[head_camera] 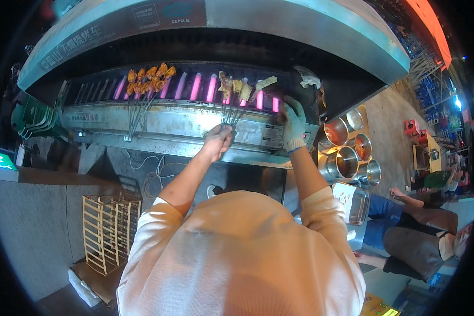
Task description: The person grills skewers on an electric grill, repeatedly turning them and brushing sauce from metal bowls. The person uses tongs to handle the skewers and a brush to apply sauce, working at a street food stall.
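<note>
My bare left hand (219,142) grips the lower ends of several thin metal skewers (230,114). On their far ends, pale food pieces (235,87) lie over the glowing tubes of a long steel grill (162,118). My right hand (294,121), in a pale knit work glove, is at the grill's right end. Its fingers curl around the near end of what looks like a basting brush (266,83), pale at the edge and dark behind; the grip is partly hidden. Further left, a bunch of browned meat skewers (150,79) rests across the grill with handles over its front edge.
A steel hood (260,17) overhangs the grill. A crumpled cloth (309,78) lies at its right end. Steel pots (341,162) of sauce and a tray (357,205) stand to my right, near another person (414,245). A slatted rack (108,233) and green crates (39,118) are leftward.
</note>
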Available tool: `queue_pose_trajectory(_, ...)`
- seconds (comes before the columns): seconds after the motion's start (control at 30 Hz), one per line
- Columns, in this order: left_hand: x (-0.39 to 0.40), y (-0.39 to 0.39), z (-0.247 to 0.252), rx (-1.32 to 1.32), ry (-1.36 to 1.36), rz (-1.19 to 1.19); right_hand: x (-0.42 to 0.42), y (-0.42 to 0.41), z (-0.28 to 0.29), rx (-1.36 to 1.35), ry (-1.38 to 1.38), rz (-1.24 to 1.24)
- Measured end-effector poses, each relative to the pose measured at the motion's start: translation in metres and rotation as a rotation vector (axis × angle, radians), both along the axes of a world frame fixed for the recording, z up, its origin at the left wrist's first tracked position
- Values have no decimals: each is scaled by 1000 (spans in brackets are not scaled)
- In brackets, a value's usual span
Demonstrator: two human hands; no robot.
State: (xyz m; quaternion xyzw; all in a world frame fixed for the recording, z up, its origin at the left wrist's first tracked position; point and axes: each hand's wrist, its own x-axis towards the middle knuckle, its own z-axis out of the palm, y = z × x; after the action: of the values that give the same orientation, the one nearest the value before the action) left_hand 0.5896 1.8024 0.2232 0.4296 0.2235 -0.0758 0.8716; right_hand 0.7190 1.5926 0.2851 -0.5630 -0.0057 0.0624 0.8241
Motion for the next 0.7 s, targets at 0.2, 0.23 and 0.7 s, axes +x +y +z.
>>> queue_pose_trajectory(0.2,1,3,-12,-40,-19,-6,8,8,-10,-206,-71,94)
queue_pose_trajectory(0.23,1,3,-12,-41,-17,-3,4,5,-13,-175,-68,122)
queue_pose_trajectory(0.7,0,0,1,-64,23,48,11,20,-23,-307,-159,192)
